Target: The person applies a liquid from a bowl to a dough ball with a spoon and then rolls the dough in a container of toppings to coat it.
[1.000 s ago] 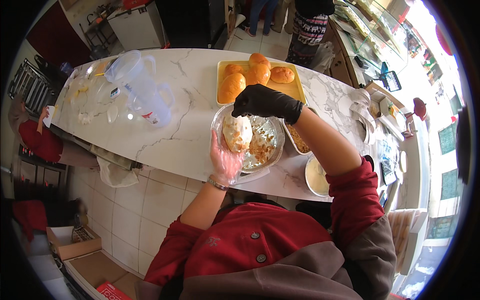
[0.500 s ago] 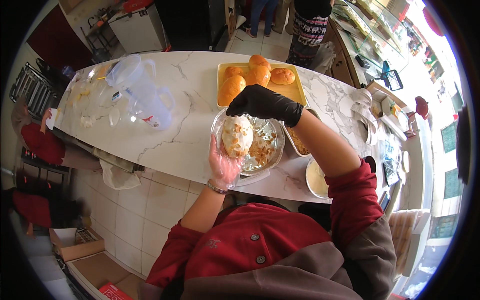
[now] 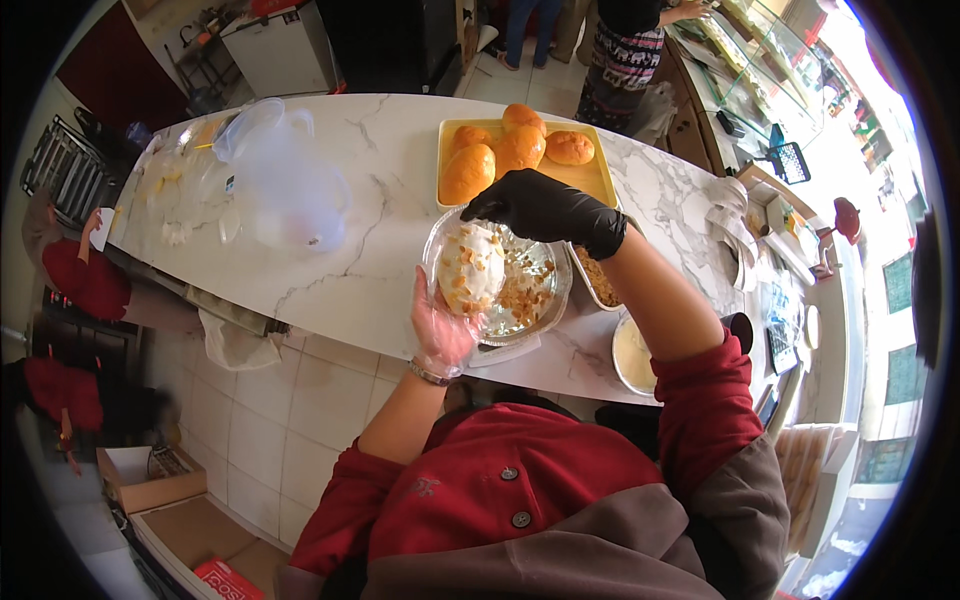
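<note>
A bun coated in white cream, with golden-brown nut flakes on it, rests in my left hand. That hand wears a clear plastic glove, and its fingers curl round the bun's underside and side. Just above the bun's far end is my right hand, in a black glove. Its fingers are pinched together, pointing down; whatever is between them is hidden. Below both hands stands a round foil dish with loose nut flakes scattered on its bottom.
Plain glazed buns sit on a yellow tray beyond my hands. On the right are a narrow pan of crumbs and a bowl of pale cream. Translucent plastic jugs stand left on the marble table. Other people are around.
The bun has tilted slightly in my left hand, and its flakes look spread differently over the cream. My right hand has shifted a little to the right, still pinched above it.
</note>
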The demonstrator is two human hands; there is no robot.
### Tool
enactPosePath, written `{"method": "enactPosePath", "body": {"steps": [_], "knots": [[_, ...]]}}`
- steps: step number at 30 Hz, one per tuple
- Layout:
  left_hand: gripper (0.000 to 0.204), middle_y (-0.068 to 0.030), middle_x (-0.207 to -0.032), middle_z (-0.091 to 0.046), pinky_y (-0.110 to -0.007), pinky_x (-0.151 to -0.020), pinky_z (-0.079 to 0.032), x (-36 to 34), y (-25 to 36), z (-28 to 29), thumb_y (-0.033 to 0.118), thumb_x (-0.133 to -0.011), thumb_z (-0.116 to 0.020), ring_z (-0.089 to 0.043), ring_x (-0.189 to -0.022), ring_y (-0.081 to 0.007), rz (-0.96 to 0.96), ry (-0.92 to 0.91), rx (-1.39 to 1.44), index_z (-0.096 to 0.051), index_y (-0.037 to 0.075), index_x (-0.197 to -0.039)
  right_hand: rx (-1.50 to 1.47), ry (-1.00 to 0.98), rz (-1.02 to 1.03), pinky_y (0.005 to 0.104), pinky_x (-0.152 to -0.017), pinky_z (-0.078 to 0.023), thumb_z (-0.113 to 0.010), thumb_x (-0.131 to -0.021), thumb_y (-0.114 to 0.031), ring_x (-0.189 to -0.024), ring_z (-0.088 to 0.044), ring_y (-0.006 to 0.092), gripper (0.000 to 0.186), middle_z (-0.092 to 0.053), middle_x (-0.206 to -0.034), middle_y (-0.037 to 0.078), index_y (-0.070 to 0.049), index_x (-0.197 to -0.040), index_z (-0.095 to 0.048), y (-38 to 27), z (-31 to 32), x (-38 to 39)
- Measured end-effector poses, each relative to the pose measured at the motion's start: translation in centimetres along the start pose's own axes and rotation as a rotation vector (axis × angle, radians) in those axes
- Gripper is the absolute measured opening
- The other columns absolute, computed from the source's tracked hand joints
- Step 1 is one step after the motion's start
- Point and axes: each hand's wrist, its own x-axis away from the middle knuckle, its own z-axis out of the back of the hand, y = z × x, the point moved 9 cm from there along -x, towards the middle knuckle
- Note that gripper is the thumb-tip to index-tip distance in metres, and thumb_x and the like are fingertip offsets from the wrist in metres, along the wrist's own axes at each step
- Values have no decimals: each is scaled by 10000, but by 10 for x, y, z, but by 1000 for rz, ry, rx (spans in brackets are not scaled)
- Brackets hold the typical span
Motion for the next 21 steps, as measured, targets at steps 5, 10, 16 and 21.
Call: {"method": "enactPosePath", "body": {"steps": [5,10,16,21], "knots": [[685,-145,-1326,-384,-415,-1013,-317,6,15,0,542,-867,-363,-396,-1205,-298,-34,40,13,-304,41,-1331,269,3,-96,311,-648,-491,-636,-735,-84,-696,-623,246,283,-633,-759,157,-4,-1003,-589,41,-25,35],[667,-150,-1319,-392,-416,-1007,-336,5,25,3,519,-878,-372,-403,-1202,-288,-30,-45,184,-315,20,-1317,257,-152,-396,389,-900,-403,-810,-546,-294,-1003,-507,327,888,-499,-1095,208,-15,-1267,-374,82,-118,91],[643,-147,-1280,-430,-461,-926,-417,4,26,6,520,-869,-406,-456,-1154,-288,5,-75,153,-342,43,-1294,58,22,-231,357,-844,-429,-706,-650,-139,-994,-489,304,576,-452,-1106,181,-81,-1180,-489,75,-125,72],[645,-138,-1255,-457,-446,-881,-448,1,25,10,531,-862,-411,-479,-1128,-276,0,-11,102,-353,50,-1289,125,26,-140,350,-776,-458,-628,-707,-119,-883,-553,288,371,-522,-941,166,-97,-1071,-564,56,-137,71]]}}
